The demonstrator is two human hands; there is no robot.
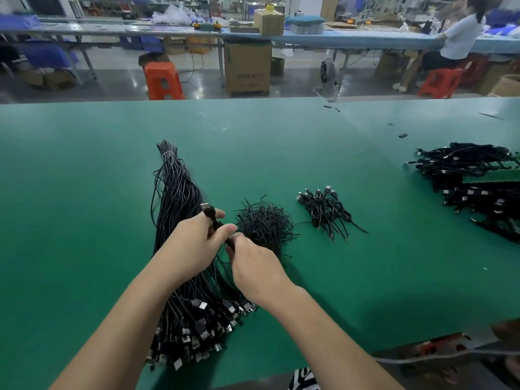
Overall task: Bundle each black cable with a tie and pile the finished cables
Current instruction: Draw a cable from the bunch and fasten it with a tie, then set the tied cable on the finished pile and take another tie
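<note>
The left hand [194,243] grips a black cable [211,218] – plug upward – while the right hand [254,266] pinches its lower end, above the loose cable bundle [180,220]. Ties [264,225] and finished cables [327,211] lie rightward; open green table [84,192] spreads leftward – carton lettering beyond is unreadable.

Only one printed marking visible: dark lettering on the front of the tall cardboard box [247,67] standing on the floor beyond the worktop [84,192], beside the orange stool [163,80]. Too blurred to read with certainty; possibly a brand word in large characters with a smaller line beneath. No other legible text, labels or numbers.
</note>
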